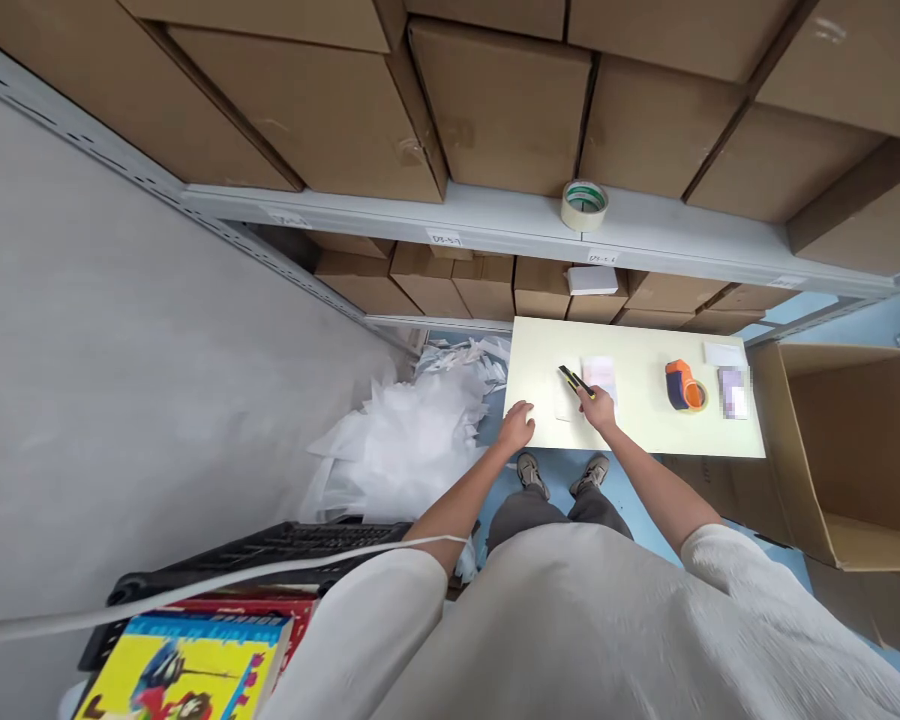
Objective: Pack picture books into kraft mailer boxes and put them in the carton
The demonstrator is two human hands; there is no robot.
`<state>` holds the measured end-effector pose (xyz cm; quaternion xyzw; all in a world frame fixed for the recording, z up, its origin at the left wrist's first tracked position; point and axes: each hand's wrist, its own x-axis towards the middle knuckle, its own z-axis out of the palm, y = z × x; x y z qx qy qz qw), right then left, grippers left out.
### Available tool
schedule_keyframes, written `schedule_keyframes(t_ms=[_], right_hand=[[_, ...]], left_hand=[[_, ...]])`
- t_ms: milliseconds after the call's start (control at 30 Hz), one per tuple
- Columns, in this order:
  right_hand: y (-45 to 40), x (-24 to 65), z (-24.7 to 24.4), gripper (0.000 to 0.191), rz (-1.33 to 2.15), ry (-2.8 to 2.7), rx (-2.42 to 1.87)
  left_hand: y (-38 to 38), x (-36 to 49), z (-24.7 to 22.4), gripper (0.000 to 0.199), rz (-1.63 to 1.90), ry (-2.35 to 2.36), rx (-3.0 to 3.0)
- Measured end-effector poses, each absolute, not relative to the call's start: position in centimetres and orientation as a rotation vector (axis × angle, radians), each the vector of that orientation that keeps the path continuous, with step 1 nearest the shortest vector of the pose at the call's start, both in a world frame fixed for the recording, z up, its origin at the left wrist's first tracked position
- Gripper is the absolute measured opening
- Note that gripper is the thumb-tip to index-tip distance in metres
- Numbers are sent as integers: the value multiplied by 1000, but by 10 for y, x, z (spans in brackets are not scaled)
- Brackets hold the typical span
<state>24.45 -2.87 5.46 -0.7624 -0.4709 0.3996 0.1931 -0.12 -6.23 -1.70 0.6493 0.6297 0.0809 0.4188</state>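
A black and yellow utility knife (576,380) is held in my right hand (598,408), its tip pointing up and left over the pale tabletop (645,432). A pinkish-white packet (600,378) lies just beyond that hand. My left hand (517,427) rests at the table's left front edge, fingers bent and slightly apart, with nothing visible in it. To the right on the table is an orange and dark blue tape dispenser (679,386). Beyond it are a white slip (724,354) and a purple and white packet (733,392).
Shelves behind the table hold brown boxes (502,110) and a tape roll (584,206). White wrapping material (412,430) is heaped at the left. An open carton (795,450) stands at the right. A black crate and books (187,665) are at the lower left, crossed by a white cable.
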Motion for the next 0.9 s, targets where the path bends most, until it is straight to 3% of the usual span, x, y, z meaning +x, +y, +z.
schedule_keyframes(t_ms=[333,900], right_hand=[[24,220,36,28,1110,-1428,-2275],[-82,246,33,35,1286,-1400,-2133]], left_hand=[[-67,-9,-26,56,114,1572,1708],[-65,-7,-21,50,83,1591,1722]])
